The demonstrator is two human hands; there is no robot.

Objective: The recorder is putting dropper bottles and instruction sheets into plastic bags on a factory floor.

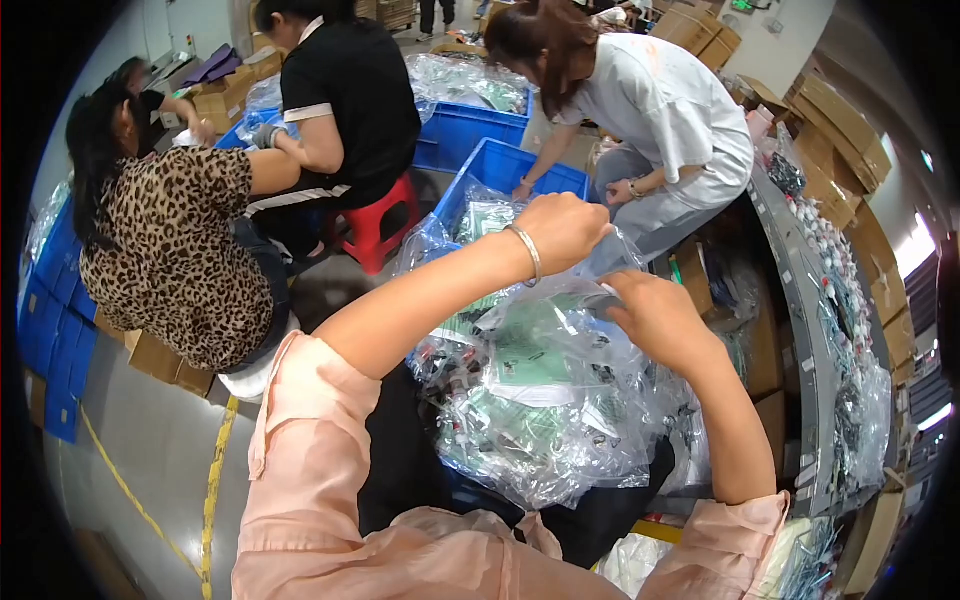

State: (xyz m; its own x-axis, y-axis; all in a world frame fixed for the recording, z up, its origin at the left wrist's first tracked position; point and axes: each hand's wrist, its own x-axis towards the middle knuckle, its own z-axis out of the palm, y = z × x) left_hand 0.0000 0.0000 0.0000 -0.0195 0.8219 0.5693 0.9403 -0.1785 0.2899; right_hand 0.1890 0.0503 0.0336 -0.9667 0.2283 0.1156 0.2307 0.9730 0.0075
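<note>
In front of me, a see-through plastic bag (545, 310) hangs from both hands over a heap of similar bags. My left hand (565, 232), with a bangle at the wrist, is closed on the bag's upper edge. Lower and to the right, my right hand (655, 312) pinches the edge too, thumb against fingers. Just below the hands, packed bags (540, 430) hold green printed sheets and small dark and red parts; where one bag ends and another begins I cannot tell. A green sheet (530, 360) shows through the plastic.
A blue crate (490, 160) with more bags stands ahead; a co-worker in a grey shirt (660, 100) reaches into it. At left, co-workers sit, one on a red stool (380, 225). A grey-edged conveyor (800, 380) with bagged parts runs along my right. Cardboard boxes (840, 130) are stacked beyond.
</note>
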